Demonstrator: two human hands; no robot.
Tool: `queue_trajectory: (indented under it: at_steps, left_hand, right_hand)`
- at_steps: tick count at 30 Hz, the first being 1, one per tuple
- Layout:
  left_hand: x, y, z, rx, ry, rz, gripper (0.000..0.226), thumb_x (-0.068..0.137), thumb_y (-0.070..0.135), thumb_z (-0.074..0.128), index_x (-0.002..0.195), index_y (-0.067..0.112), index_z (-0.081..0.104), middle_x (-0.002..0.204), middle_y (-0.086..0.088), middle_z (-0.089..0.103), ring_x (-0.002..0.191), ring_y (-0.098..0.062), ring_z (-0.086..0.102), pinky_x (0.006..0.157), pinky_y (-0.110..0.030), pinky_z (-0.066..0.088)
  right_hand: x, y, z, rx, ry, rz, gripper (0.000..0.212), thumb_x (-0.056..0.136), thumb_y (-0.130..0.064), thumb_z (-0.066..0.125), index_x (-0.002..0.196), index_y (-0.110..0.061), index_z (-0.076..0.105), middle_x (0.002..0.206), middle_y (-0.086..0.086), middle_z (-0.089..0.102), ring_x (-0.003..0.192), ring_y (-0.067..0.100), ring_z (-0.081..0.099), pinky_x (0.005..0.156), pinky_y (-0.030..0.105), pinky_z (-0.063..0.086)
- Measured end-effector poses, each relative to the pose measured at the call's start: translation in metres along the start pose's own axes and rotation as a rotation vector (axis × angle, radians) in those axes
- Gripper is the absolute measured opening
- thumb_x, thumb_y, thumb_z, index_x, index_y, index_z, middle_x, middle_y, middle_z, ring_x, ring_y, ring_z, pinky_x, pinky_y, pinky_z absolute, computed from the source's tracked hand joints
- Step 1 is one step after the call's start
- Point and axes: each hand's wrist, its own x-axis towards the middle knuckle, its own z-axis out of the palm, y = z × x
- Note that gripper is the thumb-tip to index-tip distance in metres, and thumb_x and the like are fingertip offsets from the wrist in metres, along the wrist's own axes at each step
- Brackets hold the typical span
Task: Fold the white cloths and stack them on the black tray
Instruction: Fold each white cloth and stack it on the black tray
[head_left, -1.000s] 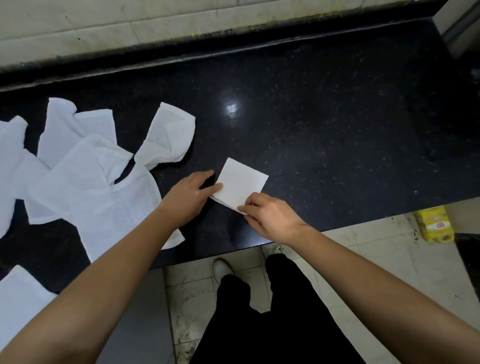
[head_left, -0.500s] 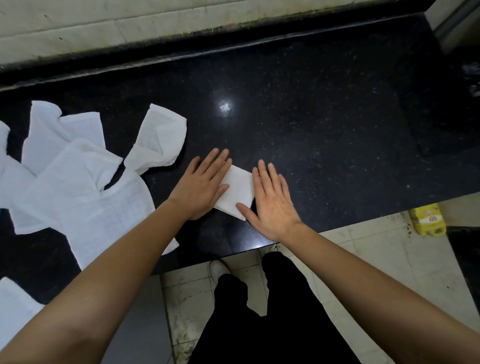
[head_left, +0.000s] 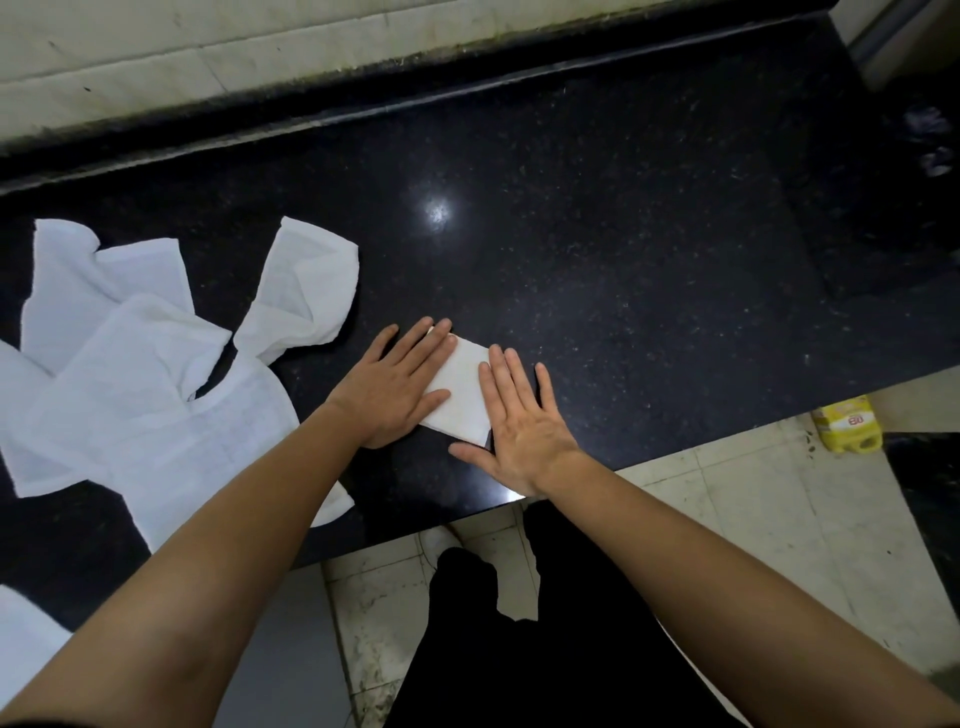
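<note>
A small folded white cloth (head_left: 462, 389) lies on the black stone counter (head_left: 623, 270) near its front edge. My left hand (head_left: 392, 387) lies flat on the cloth's left part with straight fingers. My right hand (head_left: 519, 421) presses flat on its right part, fingers spread. A heap of several unfolded white cloths (head_left: 140, 364) lies to the left of my left forearm. Another white cloth (head_left: 26, 639) shows at the bottom left corner. No black tray is in view.
The counter's front edge runs just below my hands, with tiled floor (head_left: 727, 519) and my black trousers (head_left: 519, 649) beneath. A yellow bottle (head_left: 847, 423) lies on the floor at the right. A pale wall (head_left: 208, 57) backs the counter.
My hands went from pinching the folded cloth's edges to lying flat on it. Over the last half second they stay pressed on the cloth.
</note>
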Motion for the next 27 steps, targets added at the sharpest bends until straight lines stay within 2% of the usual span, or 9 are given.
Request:
queue_trajectory:
  at_steps: [4,7,10,12,17,19,22,25,27]
  left_hand:
    - [0.000,0.006,-0.005,-0.014,-0.038,-0.026,0.072,0.099,0.058,0.002,0.155,0.016,-0.013,0.164,-0.004,-0.016,0.152,-0.024,-0.013,0.123,-0.048,0.001]
    - [-0.007,0.011,-0.008,-0.049,-0.072,-0.055,0.075,0.098,0.060,0.004,0.156,0.015,-0.011,0.164,-0.005,-0.016,0.151,-0.026,-0.014,0.123,-0.049,0.000]
    - [-0.016,0.020,-0.010,-0.093,-0.108,-0.129,0.073,0.099,0.057,0.005,0.157,0.015,-0.009,0.164,-0.004,-0.016,0.151,-0.025,-0.014,0.123,-0.050,0.001]
    - [-0.023,0.023,-0.012,-0.167,-0.102,-0.189,0.068,0.103,0.051,0.016,0.158,0.014,0.001,0.166,-0.003,-0.007,0.152,-0.025,-0.007,0.123,-0.048,0.005]
    - [-0.041,0.027,-0.018,-0.319,0.126,-0.336,0.059,0.097,0.043,0.033,0.146,0.012,0.042,0.145,-0.010,0.050,0.137,-0.030,0.042,0.109,-0.047,0.034]
    - [-0.043,0.030,-0.023,-0.367,0.095,-0.414,0.055,0.096,0.033,0.051,0.146,0.013,0.042,0.137,-0.011,0.054,0.129,-0.030,0.046,0.106,-0.045,0.036]
    - [-0.045,0.030,-0.031,-0.389,0.002,-0.478,0.048,0.094,0.031,0.055,0.140,0.020,0.049,0.129,-0.007,0.055,0.121,-0.028,0.047,0.101,-0.041,0.038]
    - [-0.054,0.028,-0.040,-0.440,0.024,-0.489,0.029,0.093,0.031,0.057,0.120,0.024,0.067,0.119,-0.005,0.059,0.112,-0.026,0.050,0.094,-0.037,0.042]
    - [-0.061,0.027,-0.047,-0.508,0.115,-0.499,0.021,0.091,0.029,0.061,0.108,0.022,0.071,0.112,-0.004,0.061,0.107,-0.025,0.052,0.090,-0.037,0.044]
  right_hand:
    - [-0.002,0.007,-0.014,0.205,0.044,-0.032,0.098,0.088,-0.078,0.005,0.158,-0.010,-0.004,0.166,0.006,-0.016,0.152,0.020,-0.018,0.122,0.051,-0.009]
    - [0.001,0.011,-0.022,0.244,0.220,-0.011,0.075,0.101,-0.060,0.016,0.157,-0.010,0.020,0.163,0.007,0.023,0.151,0.023,0.017,0.122,0.045,0.015]
    - [0.014,0.012,-0.029,0.209,0.295,0.033,0.057,0.105,-0.039,0.038,0.153,-0.011,0.030,0.147,0.008,0.044,0.132,0.028,0.041,0.107,0.042,0.032]
    - [0.023,0.008,-0.042,0.224,0.230,0.094,0.056,0.101,-0.035,0.047,0.151,-0.014,0.034,0.139,0.009,0.048,0.125,0.029,0.044,0.104,0.041,0.033]
    - [0.035,0.005,-0.067,0.468,0.016,0.220,0.034,0.090,-0.028,0.061,0.124,-0.029,0.063,0.122,0.005,0.061,0.119,0.027,0.054,0.103,0.040,0.040]
    - [0.031,0.004,-0.072,0.539,-0.009,0.228,0.016,0.087,-0.028,0.065,0.102,-0.034,0.066,0.118,0.002,0.061,0.117,0.023,0.055,0.102,0.038,0.044]
    - [0.023,0.002,-0.081,0.639,-0.005,0.210,0.010,0.085,-0.027,0.067,0.087,-0.034,0.059,0.111,-0.002,0.056,0.112,0.019,0.055,0.090,0.030,0.046]
    - [0.014,0.001,-0.088,0.705,0.046,0.182,0.009,0.086,-0.024,0.067,0.091,-0.027,0.060,0.102,-0.006,0.057,0.102,0.017,0.059,0.078,0.024,0.041]
    - [0.010,0.001,-0.093,0.692,0.067,0.143,0.029,0.083,-0.022,0.070,0.109,-0.027,0.056,0.112,-0.004,0.052,0.111,0.019,0.055,0.086,0.025,0.042]
